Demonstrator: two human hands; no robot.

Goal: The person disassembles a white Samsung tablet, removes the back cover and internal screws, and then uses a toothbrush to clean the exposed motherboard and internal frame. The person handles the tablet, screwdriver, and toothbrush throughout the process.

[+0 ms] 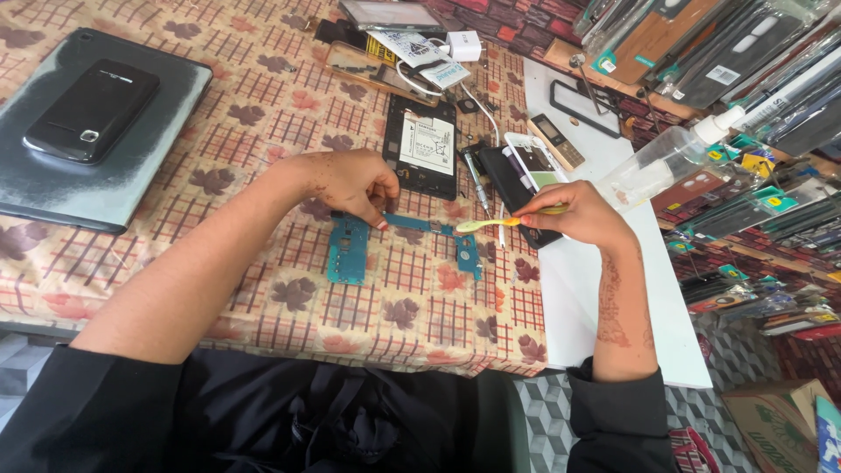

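Our left hand (pixel 350 182) pins the blue U-shaped circuit board (pixel 349 250) to the leaf-patterned bench (pixel 263 114) with its fingers; our right hand (pixel 583 215) grips a yellow toothbrush (pixel 491 224), bristles touching the board.

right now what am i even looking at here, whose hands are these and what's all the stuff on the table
This is one picture from a camera worn on a person's head, looking down at their own two bare hands. There is no machine here.

The left hand presses a fingertip on a blue circuit board lying on a checked, leaf-patterned tablecloth. The right hand has its grip shut on a small yellow brush, bristle end pointing at the board.

Around them: an opened tablet with its battery showing, a grey tablet with a black phone on top, a screwdriver, a clear squeeze bottle and racks of packaged parts.
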